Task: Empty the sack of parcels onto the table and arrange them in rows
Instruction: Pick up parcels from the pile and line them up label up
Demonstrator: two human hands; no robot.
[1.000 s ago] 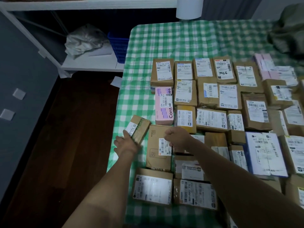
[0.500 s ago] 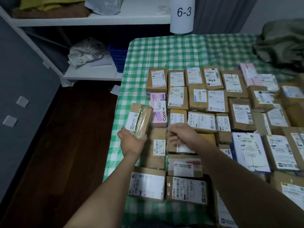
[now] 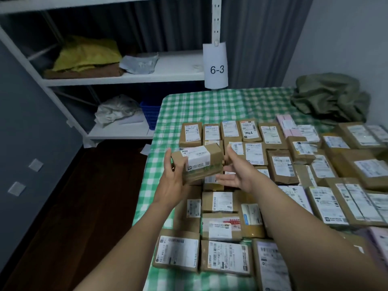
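Note:
My left hand (image 3: pixel 171 181) holds a small brown parcel (image 3: pixel 199 161) with a white label and clear tape, lifted above the table's left side. My right hand (image 3: pixel 236 172) is open, palm turned toward the parcel's right end, fingers spread and close to it or just touching. Below them many brown cardboard parcels (image 3: pixel 255 153) with white labels lie in rows on the green checked tablecloth (image 3: pixel 210 106). A crumpled olive-green sack (image 3: pixel 329 97) lies at the table's far right corner.
A white shelf unit (image 3: pixel 168 72) stands behind the table, with a "6-3" sign (image 3: pixel 216 67), yellow cloth, grey bags and a blue basket (image 3: pixel 150 114). Dark wooden floor (image 3: pixel 73 206) runs along the table's left edge. Bare cloth lies beyond the far row.
My left hand has raised the small parcel off the table and turned it sideways. My right hand left the parcels below and came up, open, beside it. The camera tilted upward.

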